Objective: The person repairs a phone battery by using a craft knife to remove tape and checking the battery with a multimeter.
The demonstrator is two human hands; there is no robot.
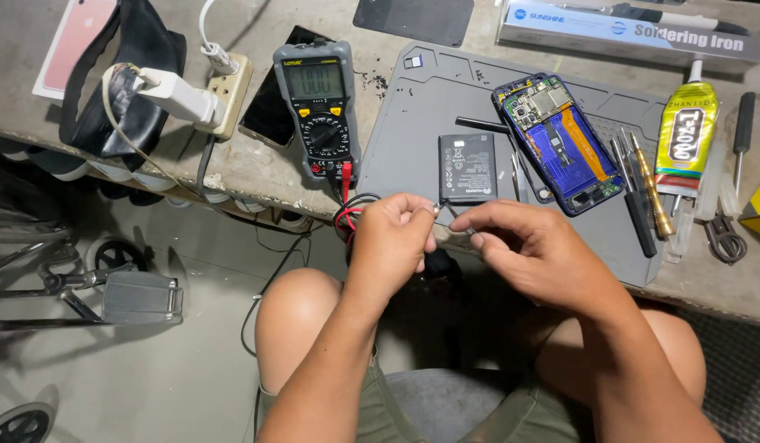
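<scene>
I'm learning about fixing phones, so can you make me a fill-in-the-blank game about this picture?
1. The black battery lies on a ____ work mat.
2. The opened phone lies to the ____ of the battery.
3. The multimeter has red and ____ leads plugged into it.
4. Both hands, left hand and right hand, hold thin metal ____ at the battery's near edge.

Missing words: grey; right; black; probe tips

Soft, even daylight fills the frame, bright on the desk (pixel 249 168) and dimmer beneath it. Shadows are faint and short. The picture is sharp throughout, with mild wide-angle bending toward the left and lower edges.
</scene>
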